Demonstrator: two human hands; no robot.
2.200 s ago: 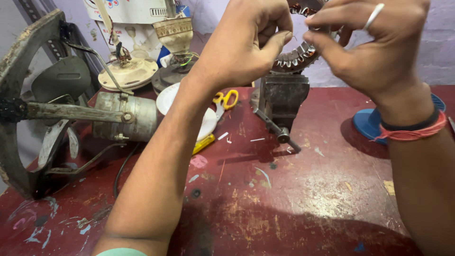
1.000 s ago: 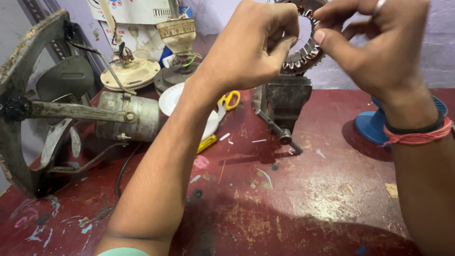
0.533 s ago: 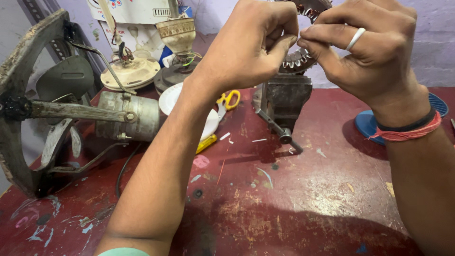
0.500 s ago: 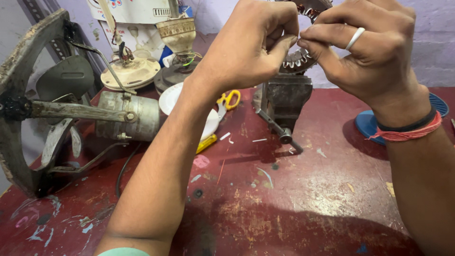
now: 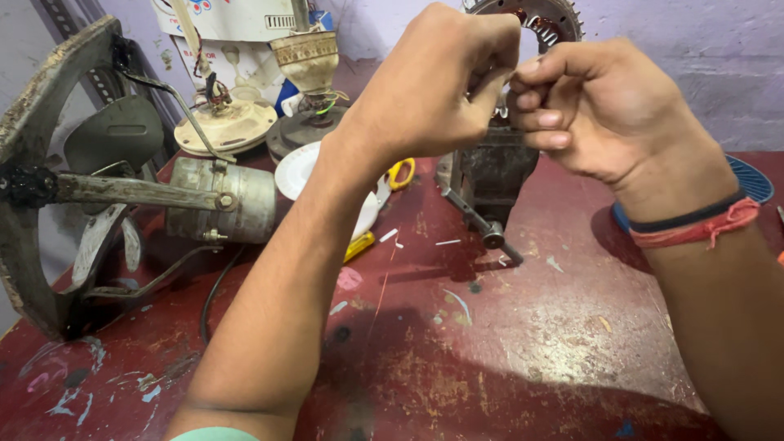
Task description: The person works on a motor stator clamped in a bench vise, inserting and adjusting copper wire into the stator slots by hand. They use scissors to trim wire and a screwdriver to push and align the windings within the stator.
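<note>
both hands, left hand [image 5: 437,82] and right hand [image 5: 608,110], are clenching in front of the toothed metal ring [image 5: 535,20] sitting in the vise [image 5: 490,175]; what they are pinching is hidden. the ring is looking heavy and stiff with sharp teeth, probably best held by its outer rim.

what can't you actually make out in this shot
- Toothed metal stator ring: head view, top cut off by the frame edge, lower part behind both hands.
- What the left hand and right hand pinch: hidden by curled fingers.
- Grey bench vise: its jaws are covered by the hands.
- Yellow-handled scissors: blades hidden behind the left forearm.
- Blue round grille: mostly behind the right wrist.
</note>
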